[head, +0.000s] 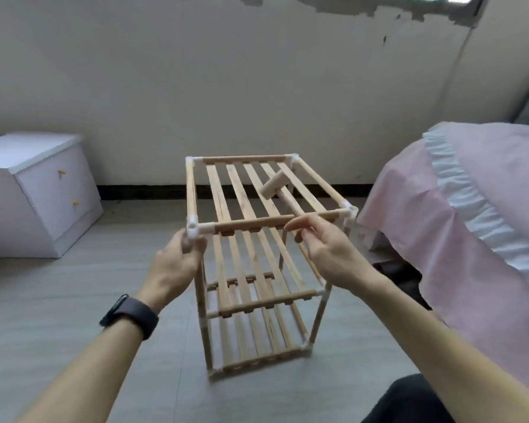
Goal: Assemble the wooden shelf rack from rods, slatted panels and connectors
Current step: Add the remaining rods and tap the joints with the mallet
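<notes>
Rack [266, 303] upright, long axis vertical — left hand [174, 264] grips front-left top corner (connector [193, 228]); right hand [327, 251] loose, near front rail [251, 225].

No legible text, labels, numbers or signs anywhere.

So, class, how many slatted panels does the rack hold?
3: top panel, middle panel, bottom panel, stacked one above another. None seems hidden.

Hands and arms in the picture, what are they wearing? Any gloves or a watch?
No gloves and no sleeves show: both arms are bare. The left hand has a dark band on its wrist, like a watch or fitness tracker. The right hand wears nothing that shows.
</notes>
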